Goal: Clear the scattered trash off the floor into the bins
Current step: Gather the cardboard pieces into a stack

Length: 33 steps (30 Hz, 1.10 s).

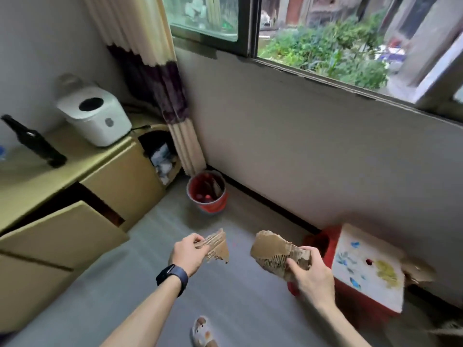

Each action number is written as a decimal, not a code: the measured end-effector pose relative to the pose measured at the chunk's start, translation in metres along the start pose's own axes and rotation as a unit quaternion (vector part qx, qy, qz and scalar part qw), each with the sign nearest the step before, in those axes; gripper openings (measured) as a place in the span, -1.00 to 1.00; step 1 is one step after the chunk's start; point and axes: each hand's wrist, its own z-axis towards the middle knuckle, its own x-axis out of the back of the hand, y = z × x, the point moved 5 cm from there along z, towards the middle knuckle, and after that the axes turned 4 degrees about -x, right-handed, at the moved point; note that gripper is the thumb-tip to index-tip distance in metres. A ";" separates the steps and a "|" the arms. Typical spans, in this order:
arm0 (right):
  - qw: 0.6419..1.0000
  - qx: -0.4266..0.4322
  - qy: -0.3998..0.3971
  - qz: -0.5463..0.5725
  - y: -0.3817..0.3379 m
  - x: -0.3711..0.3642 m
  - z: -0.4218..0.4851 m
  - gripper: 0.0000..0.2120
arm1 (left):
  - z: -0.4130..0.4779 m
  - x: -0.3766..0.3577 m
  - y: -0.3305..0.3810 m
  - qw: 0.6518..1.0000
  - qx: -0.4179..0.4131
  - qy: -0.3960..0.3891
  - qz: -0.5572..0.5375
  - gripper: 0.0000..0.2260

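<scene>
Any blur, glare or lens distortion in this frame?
Head view: soft daylight from the window, no glare; wide-angle distortion bows the window sill and cabinet; cardboard in the left hand and right hand reads clearly; the far right beyond the stool is smeared.

A single wide-angle view looks from the person's head, tilted forward and down. The left hand (188,254) and right hand (313,274) sit close beneath it. It faces the corner with the red bin (215,205) under the window (325,33), with the counter (37,171) along its left edge and the floor (238,309) low.
</scene>
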 end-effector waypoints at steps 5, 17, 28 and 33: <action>1.000 0.013 -0.019 0.002 -0.098 -0.073 0.047 -0.72 | 0.084 0.080 -0.031 0.996 0.053 0.055 -0.048 -0.86; 0.993 0.032 -0.103 -0.056 -0.227 -0.200 0.235 -0.77 | 0.290 0.085 -0.023 0.981 0.156 0.046 -0.104 -0.83; 0.955 0.073 -0.181 -0.222 -0.254 -0.393 0.450 -0.78 | 0.530 0.000 -0.053 0.964 0.254 0.019 -0.072 -0.78; 0.958 0.078 -0.151 -0.233 -0.237 -0.462 0.506 -0.75 | 0.633 -0.056 -0.094 0.971 0.237 -0.009 -0.025 -0.77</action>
